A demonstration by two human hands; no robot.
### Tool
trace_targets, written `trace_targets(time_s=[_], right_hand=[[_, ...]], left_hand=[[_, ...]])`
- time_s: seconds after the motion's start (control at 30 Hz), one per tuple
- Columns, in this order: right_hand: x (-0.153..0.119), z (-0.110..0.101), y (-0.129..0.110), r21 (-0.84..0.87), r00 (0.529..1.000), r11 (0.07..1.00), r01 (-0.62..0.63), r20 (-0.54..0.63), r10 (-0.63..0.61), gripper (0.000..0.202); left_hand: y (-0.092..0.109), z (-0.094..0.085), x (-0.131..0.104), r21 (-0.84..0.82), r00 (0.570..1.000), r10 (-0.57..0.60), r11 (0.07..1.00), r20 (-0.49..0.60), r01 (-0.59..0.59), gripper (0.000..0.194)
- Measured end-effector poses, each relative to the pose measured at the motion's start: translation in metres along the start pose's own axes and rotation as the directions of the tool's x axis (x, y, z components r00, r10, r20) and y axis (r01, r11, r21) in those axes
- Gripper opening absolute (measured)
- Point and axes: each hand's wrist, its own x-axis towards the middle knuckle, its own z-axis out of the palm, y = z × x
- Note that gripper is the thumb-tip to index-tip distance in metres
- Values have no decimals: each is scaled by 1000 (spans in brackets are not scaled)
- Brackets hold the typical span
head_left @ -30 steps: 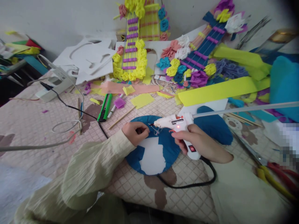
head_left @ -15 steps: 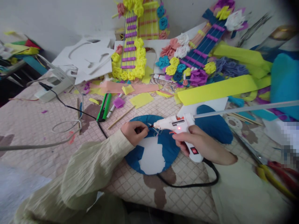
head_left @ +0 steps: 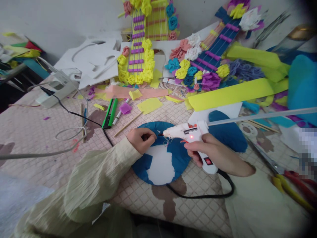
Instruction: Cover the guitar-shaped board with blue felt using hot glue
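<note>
In my right hand (head_left: 210, 152) is a white hot glue gun (head_left: 192, 131) with a red light lit and a long clear glue stick (head_left: 262, 116) jutting from its back. Its dark nozzle points left, close to the fingertips of my left hand (head_left: 141, 139). That hand is closed in a pinch over the upper left of a round blue-covered piece (head_left: 182, 165); what it pinches is hidden. A bare white patch (head_left: 160, 165) shows in the middle of the round piece. The gun's wire stand (head_left: 167, 141) hangs below the nozzle, over the blue surface.
A green utility knife (head_left: 110, 114), a marker (head_left: 120, 113) and a wooden stick (head_left: 128, 124) lie beyond my left hand. Scissors (head_left: 277, 165) lie at the right. Paper-flower guitars (head_left: 138, 49) stand at the back. A black cord (head_left: 200, 197) loops below the gun.
The glue gun and my right hand have shifted slightly right. My left hand has eased slightly left, still pinched at the round piece.
</note>
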Motion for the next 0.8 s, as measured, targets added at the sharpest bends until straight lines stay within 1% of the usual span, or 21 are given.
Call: trace_targets(time_s=[0.17, 0.43, 0.57, 0.8], right_hand=[[-1, 0, 1, 6, 1000, 1000, -17, 8, 17, 30], [-4, -3, 3, -9, 1000, 1000, -17, 7, 17, 31], [-3, -6, 5, -11, 1000, 1000, -18, -15, 18, 31], [-6, -6, -1, -14, 999, 999, -41, -29, 40, 30]], left_hand=[[0, 1, 0, 5, 1000, -7, 1000, 7, 7, 19], [-1, 1, 0, 7, 1000, 23, 1000, 2, -23, 18], [-3, 2, 0, 14, 1000, 13, 1000, 7, -13, 18], [-8, 4, 0, 9, 1000, 26, 1000, -5, -26, 19]])
